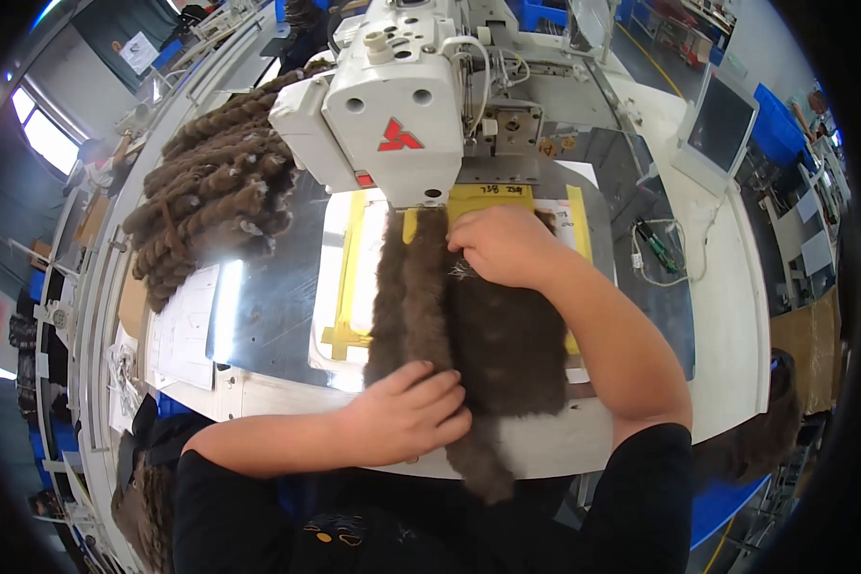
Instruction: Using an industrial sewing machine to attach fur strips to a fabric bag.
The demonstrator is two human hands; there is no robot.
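A long brown fur strip (427, 297) runs from under the head of a white sewing machine (392, 115) toward me. Its loose tail hangs over the table's front edge. Beneath and to the right of it lies a wider dark brown fur panel (512, 349). My left hand (409, 409) rests on the strip's near part, fingers laid across it, thumb hidden. Close to the machine head, my right hand (502, 247) is closed, its curled fingertips pinching the fur at the strip's right edge. A pale patch of threads shows just below them. Yellow tape (410, 228) shows on the fur.
Bundled brown fur strips (215, 182) are heaped at the left. Paper sheets (187, 325) lie below them. A white-framed screen (719, 120) stands at the right, with a green-handled tool (656, 246) and a cable near it. Yellow-taped white plates (349, 277) border the fur.
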